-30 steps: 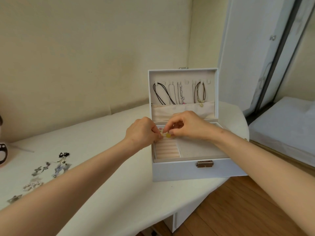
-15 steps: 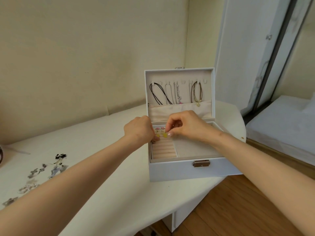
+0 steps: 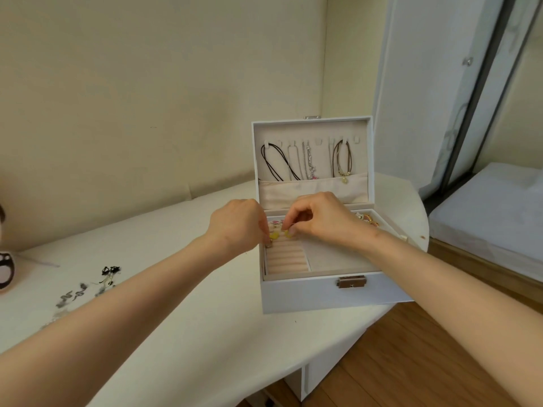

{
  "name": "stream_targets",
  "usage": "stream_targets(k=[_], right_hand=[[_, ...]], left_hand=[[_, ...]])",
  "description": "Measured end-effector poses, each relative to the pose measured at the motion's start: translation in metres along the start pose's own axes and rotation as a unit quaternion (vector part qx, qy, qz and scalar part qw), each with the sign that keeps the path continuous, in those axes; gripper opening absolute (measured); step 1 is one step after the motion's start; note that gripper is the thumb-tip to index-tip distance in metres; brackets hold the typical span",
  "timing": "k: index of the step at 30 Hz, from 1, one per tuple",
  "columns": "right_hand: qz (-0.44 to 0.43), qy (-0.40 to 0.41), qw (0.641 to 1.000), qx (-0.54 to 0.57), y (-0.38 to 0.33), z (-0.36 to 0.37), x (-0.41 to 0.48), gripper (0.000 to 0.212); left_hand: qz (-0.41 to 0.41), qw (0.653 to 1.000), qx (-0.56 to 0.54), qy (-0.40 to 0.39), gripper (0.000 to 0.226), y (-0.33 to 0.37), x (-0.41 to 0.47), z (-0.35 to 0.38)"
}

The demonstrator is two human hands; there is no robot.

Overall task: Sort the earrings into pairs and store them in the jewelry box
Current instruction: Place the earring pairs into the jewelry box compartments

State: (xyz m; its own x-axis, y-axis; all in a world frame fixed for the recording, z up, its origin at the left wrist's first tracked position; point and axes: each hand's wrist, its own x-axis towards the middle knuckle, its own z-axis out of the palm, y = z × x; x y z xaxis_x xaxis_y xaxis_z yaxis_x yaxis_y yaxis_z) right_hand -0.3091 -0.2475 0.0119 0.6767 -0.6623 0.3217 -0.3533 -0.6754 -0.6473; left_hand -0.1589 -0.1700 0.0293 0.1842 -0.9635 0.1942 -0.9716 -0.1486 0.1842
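Right now I see both hands over the open jewelry box [image 3: 323,295], which sits on the white surface [image 3: 205,312] near its right end. The right hand [image 3: 321,220] pinches a yellow earring [image 3: 288,234] between thumb and forefinger, just above the back of the ribbed peach ring rolls [image 3: 286,259] in the box's left compartment. The left hand [image 3: 238,227] is curled at the box's left rim, beside a second yellow earring [image 3: 274,236]. Its fingertips are hidden from me, so I cannot tell whether it grips that one. Small pink pieces [image 3: 276,223] lie just behind the two. Necklaces [image 3: 308,160] hang inside the upright lid. Loose earrings [image 3: 108,274] lie on the surface to the left, well apart from the box.
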Motion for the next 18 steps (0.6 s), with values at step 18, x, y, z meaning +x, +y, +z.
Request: stream_targets(k=[18], right_hand=[[-0.008,-0.001,1.000,-0.015,0.0030,0.0047,-0.0057,0.016]], left_hand=[[-0.026,0.999,-0.016,-0.036,0.016,0.0063,0.0054,0.0060]])
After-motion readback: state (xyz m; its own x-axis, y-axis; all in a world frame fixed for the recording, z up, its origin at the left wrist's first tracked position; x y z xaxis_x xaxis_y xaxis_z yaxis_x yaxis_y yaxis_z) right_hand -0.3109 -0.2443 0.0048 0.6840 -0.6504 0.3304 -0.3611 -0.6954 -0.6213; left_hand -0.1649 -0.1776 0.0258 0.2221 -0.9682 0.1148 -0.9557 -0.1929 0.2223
